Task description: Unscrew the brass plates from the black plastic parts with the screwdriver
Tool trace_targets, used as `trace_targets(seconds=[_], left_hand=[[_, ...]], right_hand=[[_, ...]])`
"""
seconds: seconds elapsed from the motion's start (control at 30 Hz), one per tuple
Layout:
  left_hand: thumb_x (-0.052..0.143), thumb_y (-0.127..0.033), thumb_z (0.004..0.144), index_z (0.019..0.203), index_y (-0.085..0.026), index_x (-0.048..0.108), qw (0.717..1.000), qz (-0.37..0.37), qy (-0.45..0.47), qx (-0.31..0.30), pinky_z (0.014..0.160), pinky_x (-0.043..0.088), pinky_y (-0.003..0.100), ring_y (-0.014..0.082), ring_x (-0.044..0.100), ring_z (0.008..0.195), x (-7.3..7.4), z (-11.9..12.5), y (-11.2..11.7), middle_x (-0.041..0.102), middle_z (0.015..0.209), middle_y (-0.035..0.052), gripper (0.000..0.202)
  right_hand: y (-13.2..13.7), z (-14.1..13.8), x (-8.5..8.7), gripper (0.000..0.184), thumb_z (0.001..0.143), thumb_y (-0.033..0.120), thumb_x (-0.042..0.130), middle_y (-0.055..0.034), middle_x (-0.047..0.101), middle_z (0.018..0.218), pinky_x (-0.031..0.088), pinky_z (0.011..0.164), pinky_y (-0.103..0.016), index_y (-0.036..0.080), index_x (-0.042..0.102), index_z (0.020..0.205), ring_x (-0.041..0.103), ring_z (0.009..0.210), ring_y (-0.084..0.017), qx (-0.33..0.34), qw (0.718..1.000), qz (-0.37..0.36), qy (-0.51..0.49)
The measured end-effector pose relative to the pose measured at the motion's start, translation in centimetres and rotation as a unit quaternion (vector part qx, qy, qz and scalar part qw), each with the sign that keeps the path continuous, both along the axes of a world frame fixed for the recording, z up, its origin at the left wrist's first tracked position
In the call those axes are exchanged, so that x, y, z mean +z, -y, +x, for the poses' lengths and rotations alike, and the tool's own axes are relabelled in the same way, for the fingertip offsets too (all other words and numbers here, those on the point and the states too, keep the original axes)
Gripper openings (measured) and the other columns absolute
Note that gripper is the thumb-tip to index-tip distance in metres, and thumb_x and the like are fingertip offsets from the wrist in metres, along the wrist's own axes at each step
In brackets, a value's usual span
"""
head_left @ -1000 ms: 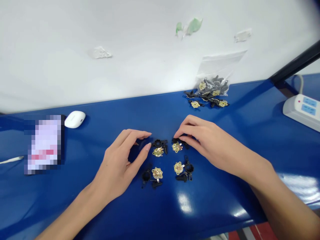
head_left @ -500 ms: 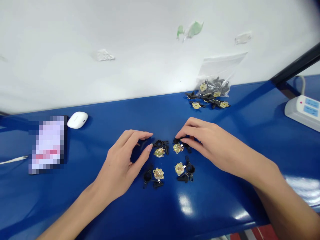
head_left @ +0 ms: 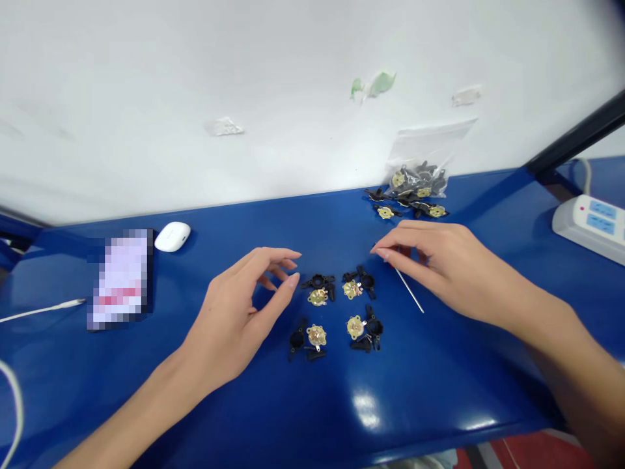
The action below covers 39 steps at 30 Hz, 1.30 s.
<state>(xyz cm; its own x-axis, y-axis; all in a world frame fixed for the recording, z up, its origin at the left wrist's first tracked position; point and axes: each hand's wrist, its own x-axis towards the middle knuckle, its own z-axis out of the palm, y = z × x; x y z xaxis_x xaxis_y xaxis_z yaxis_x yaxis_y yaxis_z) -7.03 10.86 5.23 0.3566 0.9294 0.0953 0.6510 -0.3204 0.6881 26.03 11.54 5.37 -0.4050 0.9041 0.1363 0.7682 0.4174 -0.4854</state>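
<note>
My left hand (head_left: pixel 244 303) hovers at the left of the small parts, its fingers apart and holding nothing. My right hand (head_left: pixel 434 260) has thumb and fingertips closed on the handle end of a thin screwdriver (head_left: pixel 410 291); its metal shaft points down to the right, and most of the handle is hidden by the fingers. Between the hands lie several groups of parts: round brass-coloured discs (head_left: pixel 317 335) with metal tabs, black plastic ring brackets (head_left: pixel 374 327) and small black pieces (head_left: pixel 362 344).
A clear plastic bag (head_left: pixel 430 146) of similar assemblies leans on the wall, with loose assemblies (head_left: pixel 385 212) before it. A blurred-out phone-like slab (head_left: pixel 122 280), white earbud case (head_left: pixel 172 236) and white cable (head_left: pixel 43 309) lie left. A power strip (head_left: pixel 590 221) sits right.
My right hand has moved right, away from the upper right parts, and the screwdriver shaft now shows beneath it. My left hand stays open in nearly the same place. The view has shifted slightly.
</note>
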Motion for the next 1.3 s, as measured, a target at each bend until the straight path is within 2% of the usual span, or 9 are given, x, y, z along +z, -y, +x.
trace_targets(seconds=[0.1,0.2,0.27,0.4,0.53,0.7,0.93,1.13,1.3], left_hand=[[0.073,-0.036,0.110,0.122,-0.028,0.076,1.000,0.010,0.006,-0.027,0.061,0.057,0.024,0.0159,0.072,0.082,0.1,-0.4,0.0,0.078,0.099,0.0001,0.015],[0.076,-0.034,0.108,0.108,-0.026,0.078,0.997,0.011,0.042,-0.056,0.065,0.058,0.026,0.0133,0.069,0.071,-1.0,-0.8,0.1,0.075,0.085,-0.0029,0.008],[0.073,-0.029,0.110,0.101,-0.024,0.077,0.996,0.045,0.064,-0.040,0.065,0.056,0.026,0.0124,0.067,0.069,-1.9,-1.2,0.3,0.073,0.080,-0.0027,0.011],[0.081,-0.026,0.104,0.107,-0.027,0.079,0.992,0.059,0.067,-0.094,0.061,0.054,0.024,0.0097,0.062,0.061,-3.0,-2.1,0.8,0.071,0.076,-0.0056,0.004],[0.093,-0.042,0.094,0.121,-0.030,0.076,0.983,0.059,0.036,-0.172,0.057,0.052,0.024,0.0107,0.058,0.059,-2.9,-2.4,1.3,0.070,0.080,-0.0056,0.034],[0.091,-0.064,0.091,0.134,-0.029,0.066,0.968,0.113,-0.072,-0.213,0.058,0.045,0.028,0.0135,0.060,0.061,-2.6,-2.1,1.7,0.063,0.081,-0.0065,0.061],[0.089,-0.064,0.092,0.133,-0.030,0.064,0.963,0.099,-0.090,-0.233,0.060,0.046,0.028,0.0139,0.065,0.062,-3.0,-2.4,1.6,0.067,0.084,-0.0071,0.060],[0.093,-0.058,0.091,0.138,-0.034,0.064,0.969,0.041,-0.071,-0.233,0.056,0.046,0.025,0.0120,0.066,0.061,-3.1,-2.5,1.5,0.070,0.086,-0.0085,0.061],[0.093,-0.056,0.091,0.138,-0.035,0.066,0.973,0.029,-0.073,-0.216,0.056,0.048,0.024,0.0106,0.061,0.057,-3.2,-2.4,1.9,0.072,0.086,-0.0098,0.058]], right_hand=[[-0.3,0.1,-0.6,0.024,0.114,0.035,0.058,-0.0043,0.085,0.112,0.055,0.080,-0.040,0.025,0.080,0.112,0.078,0.093,-0.024,-0.019,0.999,0.028,-0.011],[-0.5,-0.3,-1.6,0.022,0.113,0.032,0.060,-0.0022,0.083,0.095,0.052,0.071,-0.036,0.024,0.080,0.109,0.075,0.079,-0.021,-0.052,0.995,0.069,-0.042],[-0.4,-0.7,-2.2,0.022,0.113,0.031,0.060,-0.0009,0.080,0.085,0.050,0.066,-0.034,0.022,0.080,0.108,0.072,0.071,-0.018,-0.067,0.991,0.099,-0.060],[0.4,-1.2,-3.3,0.022,0.114,0.029,0.060,0.0017,0.075,0.076,0.047,0.061,-0.031,0.022,0.080,0.112,0.064,0.060,-0.014,-0.054,0.986,0.142,-0.066],[1.5,-1.7,-3.6,0.020,0.113,0.026,0.060,0.0041,0.071,0.067,0.046,0.058,-0.030,0.023,0.080,0.115,0.059,0.053,-0.012,-0.028,0.983,0.170,-0.058],[2.3,-2.4,-3.2,0.019,0.113,0.024,0.060,0.0014,0.079,0.077,0.046,0.059,-0.031,0.023,0.079,0.115,0.058,0.052,-0.011,-0.008,0.981,0.184,-0.059],[2.6,-2.4,-2.5,0.019,0.112,0.026,0.062,0.0025,0.076,0.074,0.047,0.059,-0.027,0.023,0.081,0.110,0.059,0.054,-0.011,0.023,0.989,0.123,-0.081],[2.4,-1.5,-1.2,0.020,0.107,0.045,0.077,0.0065,0.066,0.068,0.042,0.054,-0.023,0.027,0.086,0.107,0.054,0.055,-0.009,0.118,0.981,-0.105,-0.117],[2.5,-1.8,-2.1,0.017,0.110,0.036,0.071,0.0040,0.074,0.076,0.045,0.062,-0.027,0.025,0.084,0.108,0.060,0.061,-0.011,0.140,0.980,-0.088,-0.109]])
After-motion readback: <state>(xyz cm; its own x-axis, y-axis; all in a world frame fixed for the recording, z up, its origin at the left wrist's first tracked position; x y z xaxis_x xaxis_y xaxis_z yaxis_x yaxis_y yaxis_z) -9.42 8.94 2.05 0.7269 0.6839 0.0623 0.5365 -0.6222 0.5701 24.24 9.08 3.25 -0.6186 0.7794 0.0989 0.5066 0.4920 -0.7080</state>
